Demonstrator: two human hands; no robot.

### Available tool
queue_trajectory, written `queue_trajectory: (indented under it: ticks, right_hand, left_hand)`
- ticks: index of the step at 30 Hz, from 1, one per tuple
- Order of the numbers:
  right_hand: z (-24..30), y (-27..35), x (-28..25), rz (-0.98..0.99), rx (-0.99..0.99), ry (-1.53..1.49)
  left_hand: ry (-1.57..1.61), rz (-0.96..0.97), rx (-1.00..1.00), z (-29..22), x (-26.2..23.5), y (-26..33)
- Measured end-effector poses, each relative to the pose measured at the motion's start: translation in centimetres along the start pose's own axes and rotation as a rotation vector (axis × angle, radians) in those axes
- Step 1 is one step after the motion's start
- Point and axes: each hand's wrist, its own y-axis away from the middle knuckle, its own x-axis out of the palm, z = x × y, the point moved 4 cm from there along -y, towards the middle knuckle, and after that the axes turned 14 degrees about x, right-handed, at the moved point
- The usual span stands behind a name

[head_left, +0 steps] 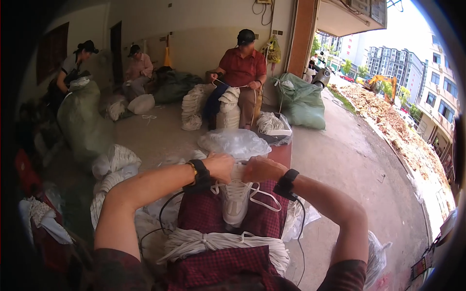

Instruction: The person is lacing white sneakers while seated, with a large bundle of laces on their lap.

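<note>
A white sneaker (235, 211) rests between my thighs, toe pointing toward me, its front criss-crossed with white lacing. My left hand (219, 167) is closed at the upper left of the shoe, and a short loop of white lace hangs below it. Level with it on the right, my right hand (263, 170) is also closed. Under that hand a longer loop of the shoelace (270, 206) droops over the checked cloth on my leg. The fingertips are mostly hidden behind the fists. Across my lap lies a tied bundle of white laces (221, 245).
Clear plastic wrap (234, 142) lies just beyond my hands. Stacked shoe uppers (121, 165) stand at my left. A person in a red shirt (243, 68) sits opposite, handling a lace. Green sacks (302, 103) stand around; two other people are at the far left.
</note>
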Motion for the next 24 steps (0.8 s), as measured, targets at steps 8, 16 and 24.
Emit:
queue_trajectory:
  ticks: [8,16,24]
  right_hand:
    - [-2.4,0.6,1.3,-0.402,0.544,-0.661]
    - [-4.4,1.7,-12.5,-0.764,0.422,-1.392]
    - [-5.9,2.8,-21.8,-0.857,0.151,-1.118]
  left_hand:
    - [-0.084,-0.24,-0.011,-0.4,1.9,-0.2]
    - [0.999,-0.714,0.091,-0.7,-9.8,0.3]
    - [0.836,-0.847,0.55,-2.8,-16.3,-1.7]
